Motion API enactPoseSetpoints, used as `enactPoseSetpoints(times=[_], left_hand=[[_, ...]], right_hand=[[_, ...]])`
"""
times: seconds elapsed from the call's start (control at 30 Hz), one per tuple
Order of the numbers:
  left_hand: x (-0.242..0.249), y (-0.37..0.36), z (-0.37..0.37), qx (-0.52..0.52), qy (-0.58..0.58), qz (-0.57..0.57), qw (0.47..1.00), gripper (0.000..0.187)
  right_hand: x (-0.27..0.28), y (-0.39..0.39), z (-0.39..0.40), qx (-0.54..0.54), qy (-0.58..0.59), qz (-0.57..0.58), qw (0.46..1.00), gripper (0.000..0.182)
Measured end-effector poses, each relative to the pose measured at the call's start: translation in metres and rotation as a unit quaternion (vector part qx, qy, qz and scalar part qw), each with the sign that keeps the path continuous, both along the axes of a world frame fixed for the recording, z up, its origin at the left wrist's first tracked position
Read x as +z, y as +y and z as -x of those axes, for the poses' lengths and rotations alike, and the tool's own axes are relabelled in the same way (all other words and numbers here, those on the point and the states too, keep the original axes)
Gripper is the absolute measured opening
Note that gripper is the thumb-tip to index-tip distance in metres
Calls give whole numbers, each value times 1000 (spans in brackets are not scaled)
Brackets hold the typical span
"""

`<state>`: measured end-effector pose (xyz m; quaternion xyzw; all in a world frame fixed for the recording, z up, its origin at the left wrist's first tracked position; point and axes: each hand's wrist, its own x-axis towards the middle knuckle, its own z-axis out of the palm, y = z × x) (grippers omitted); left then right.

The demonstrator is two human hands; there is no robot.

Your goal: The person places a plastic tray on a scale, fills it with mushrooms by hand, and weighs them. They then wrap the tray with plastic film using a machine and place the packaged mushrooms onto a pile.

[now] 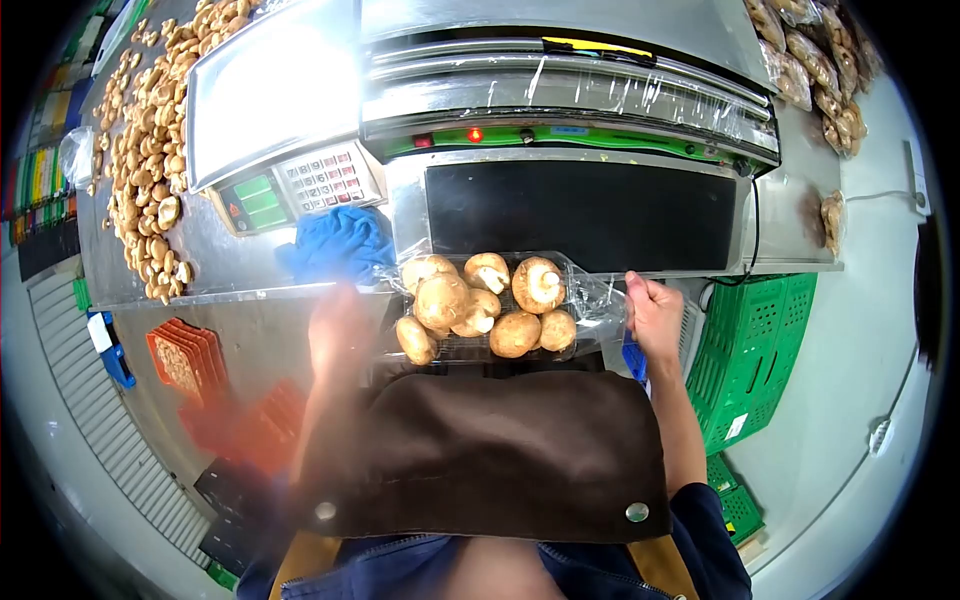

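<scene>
Several brown mushrooms (pixel 440 300) lie in a clear plastic tray (pixel 465 350) in front of my apron. Clear plastic film (pixel 598 318) surrounds the tray and stretches out toward the right. My right hand (pixel 655 310) is closed on the film's right end, thumb uppermost. To the left of the tray is my left hand (pixel 340 325), close to the film's left side. It is blurred, so its grip does not show. The tray is just in front of the wrapping machine's black plate (pixel 580 212).
Behind the plate is the wrapping machine's film roller (pixel 570 85), with a red light lit. A scale (pixel 290 185) and a blue cloth (pixel 340 245) are at left. Loose mushrooms (pixel 150 170) cover the far left. Green crates (pixel 755 360) stand at right, orange crates (pixel 188 358) at lower left.
</scene>
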<state>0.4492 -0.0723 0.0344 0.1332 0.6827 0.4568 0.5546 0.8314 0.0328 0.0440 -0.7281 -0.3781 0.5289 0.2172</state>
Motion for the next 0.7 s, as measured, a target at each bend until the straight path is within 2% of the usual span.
enactPoseSetpoints(times=[0.17, 0.23, 0.27, 0.3, 0.33, 0.37, 0.4, 0.43, 0.47, 0.53, 0.6, 0.63, 0.67, 0.7], left_hand=[[-1, -7, 9, -31, 17, 12, 999, 15], [-33, -15, 6, -41, 18, 38, 998, 12], [-39, -13, -3, -46, 26, 50, 997, 9], [-40, -7, -17, -48, 24, 69, 996, 7], [-31, 4, -30, -46, 7, 80, 996, 6], [6, 33, -50, 1, -107, 135, 985, 8], [3, 35, -51, -60, -119, 101, 986, 13], [0, 35, -50, -121, -129, 68, 982, 18], [-4, 33, -50, -181, -139, 36, 973, 24], [-21, 23, -56, -154, -186, -122, 963, 16], [4, 27, -44, -137, -298, -81, 941, 14], [11, 30, -50, -260, 61, -153, 951, 13], [21, 29, -46, -255, -14, -191, 948, 14], [30, 39, -42, -290, -35, -294, 910, 16]], right_hand=[[-12, -8, -4, 36, -27, 11, 999, 42], [-30, -16, 3, 65, -42, -18, 997, 41], [-52, -21, 7, 131, -86, -71, 985, 34], [-74, -28, 16, 184, -76, -188, 962, 25], [-85, -29, 26, 263, -60, -148, 951, 19], [-126, -46, 38, 240, -4, -144, 960, 19], [-102, -41, 58, 161, 154, -33, 974, 18], [-78, -37, 78, 14, 316, 89, 945, 18], [-54, -33, 98, -129, 400, 192, 887, 18], [-8, -18, 118, -67, 556, 196, 805, 16], [20, -17, 128, -4, 691, 201, 694, 15], [19, -16, 131, 133, 623, 122, 761, 16], [18, -15, 134, 257, 533, 31, 806, 17], [24, -9, 135, 333, 518, -9, 788, 17]])
